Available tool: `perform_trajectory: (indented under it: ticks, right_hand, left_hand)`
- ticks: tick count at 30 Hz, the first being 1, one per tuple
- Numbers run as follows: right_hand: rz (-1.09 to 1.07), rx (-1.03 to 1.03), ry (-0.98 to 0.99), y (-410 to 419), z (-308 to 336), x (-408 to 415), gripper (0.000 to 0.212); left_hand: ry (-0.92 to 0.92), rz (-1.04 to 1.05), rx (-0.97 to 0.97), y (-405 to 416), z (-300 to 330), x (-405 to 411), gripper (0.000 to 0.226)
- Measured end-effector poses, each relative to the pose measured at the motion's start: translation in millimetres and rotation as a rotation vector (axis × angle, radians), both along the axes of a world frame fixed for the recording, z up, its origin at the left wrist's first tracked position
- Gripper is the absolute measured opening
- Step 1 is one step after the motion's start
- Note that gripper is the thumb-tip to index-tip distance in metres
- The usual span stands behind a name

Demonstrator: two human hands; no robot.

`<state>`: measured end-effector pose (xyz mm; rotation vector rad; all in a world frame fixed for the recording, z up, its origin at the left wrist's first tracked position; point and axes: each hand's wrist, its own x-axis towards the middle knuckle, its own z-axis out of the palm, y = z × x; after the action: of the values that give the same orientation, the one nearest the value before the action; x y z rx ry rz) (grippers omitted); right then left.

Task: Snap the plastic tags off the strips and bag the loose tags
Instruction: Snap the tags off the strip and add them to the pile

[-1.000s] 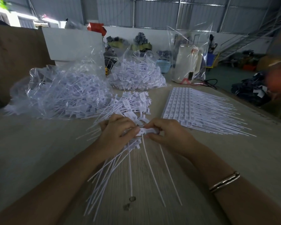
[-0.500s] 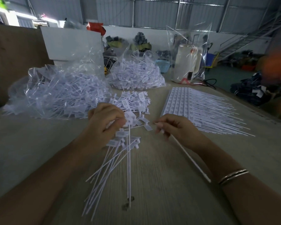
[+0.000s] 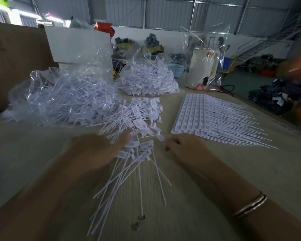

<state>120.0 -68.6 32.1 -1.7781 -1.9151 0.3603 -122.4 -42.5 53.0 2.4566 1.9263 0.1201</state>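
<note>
Two clear bags of tags [image 3: 64,100] sit at eleven and twelve o'clock, uncut strips [image 3: 214,119] at two. Loose tags [image 3: 139,117] spread centrally. The blurred left hand [image 3: 101,150] grips a bundle's heads; the right hand [image 3: 182,148] curls loosely, holding nothing visible.

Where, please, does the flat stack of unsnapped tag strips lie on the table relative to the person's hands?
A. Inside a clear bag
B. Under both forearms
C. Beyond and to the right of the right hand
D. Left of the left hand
C: the stack of unsnapped strips lies flat on the table just beyond the right hand and to its right, outside any bag.
</note>
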Motion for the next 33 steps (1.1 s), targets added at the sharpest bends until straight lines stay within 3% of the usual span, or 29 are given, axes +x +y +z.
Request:
perform_trajectory:
  ticks: [2, 6, 8, 11, 14, 17, 22, 25, 28, 31, 33]
  right_hand:
    - [0.107, -0.058, -0.114, -3.7, -3.7, -10.1, 0.026]
    - [0.275, -0.036, 0.010, -5.9, -8.0, -36.3, 0.028]
    - [0.303, -0.094, 0.083, -5.2, -5.4, -37.5, 0.033]
    - [0.329, -0.123, 0.088, -6.9, -4.6, -35.2, 0.038]
    - [0.327, -0.060, 0.016, -9.9, -3.0, -33.7, 0.033]
    - [0.257, -0.014, 0.039, -14.3, 2.4, -27.8, 0.032]
    - [0.340, 0.032, 0.090, -24.0, 8.1, -31.1, 0.034]
    - [0.541, 0.060, 0.004, -27.2, 6.9, -39.7, 0.026]
    - [0.774, 0.061, -0.005, -28.7, -0.9, -48.3, 0.031]
    - [0.838, 0.034, 0.092, -26.2, -1.2, -44.6, 0.035]
    - [0.750, 0.063, 0.234, -22.7, 1.5, -34.9, 0.036]
  left_hand:
    - [0.000, -0.045, -0.088, -9.6, -7.6, 10.7, 0.107]
    - [0.026, -0.157, 0.002, -11.5, -21.0, 30.2, 0.116]
    - [-0.040, -0.155, 0.050, -6.6, -24.5, 28.4, 0.099]
    - [-0.244, -0.201, -0.058, -4.7, -25.5, 27.8, 0.075]
    - [-0.328, -0.151, -0.152, 1.1, -21.7, 20.6, 0.073]
    - [-0.295, -0.105, -0.131, 7.8, -22.6, 10.4, 0.061]
    - [-0.225, -0.086, -0.077, 8.0, -24.3, 17.4, 0.038]
    - [-0.262, -0.113, -0.044, 2.4, -23.5, 25.3, 0.051]
    - [-0.341, -0.081, -0.013, -6.2, -24.3, 28.1, 0.067]
    - [-0.301, -0.100, -0.005, -6.4, -22.1, 27.0, 0.060]
    - [-0.260, -0.140, -0.034, -6.9, -20.0, 24.9, 0.049]
